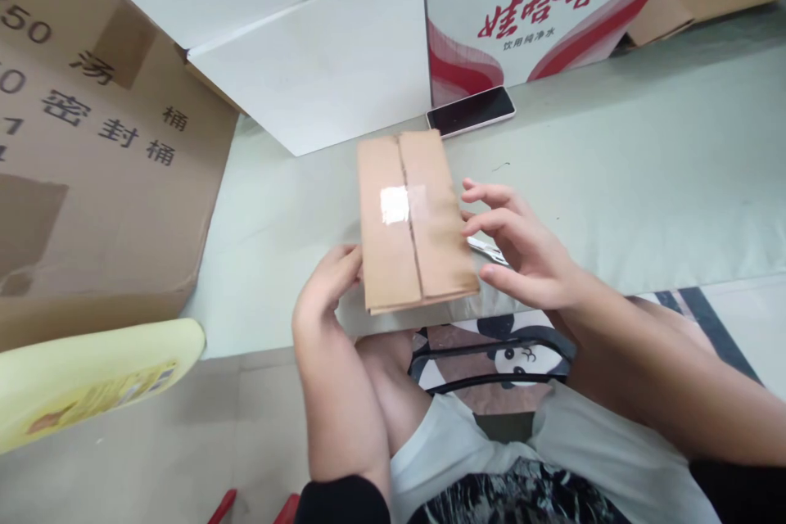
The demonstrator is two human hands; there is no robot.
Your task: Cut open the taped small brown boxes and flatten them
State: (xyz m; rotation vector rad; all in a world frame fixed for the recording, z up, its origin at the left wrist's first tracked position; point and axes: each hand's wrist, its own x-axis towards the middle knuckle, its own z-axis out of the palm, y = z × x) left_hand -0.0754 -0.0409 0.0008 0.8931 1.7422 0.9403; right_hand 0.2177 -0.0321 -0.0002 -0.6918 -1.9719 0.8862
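A small brown cardboard box (386, 262) rests at the table's front edge, its two top flaps meeting at a centre seam. A piece of clear tape (395, 205) bridges that seam and shines in the light. My left hand (325, 286) grips the box at its left side, with the fingertips partly hidden there. On the other side my right hand (528, 250) is open, fingers spread, close to the box's right edge. Beneath those fingers lies a slim white-and-metal tool (490, 250), mostly covered, its kind unclear.
A phone (472, 111) lies behind the box, before a red-and-white carton (540, 16). White boxes (319, 65) stand at the back. A large brown carton (104, 139) fills the left, and a pale yellow container (98, 377) juts in at lower left. The pale green table (644, 172) extends right.
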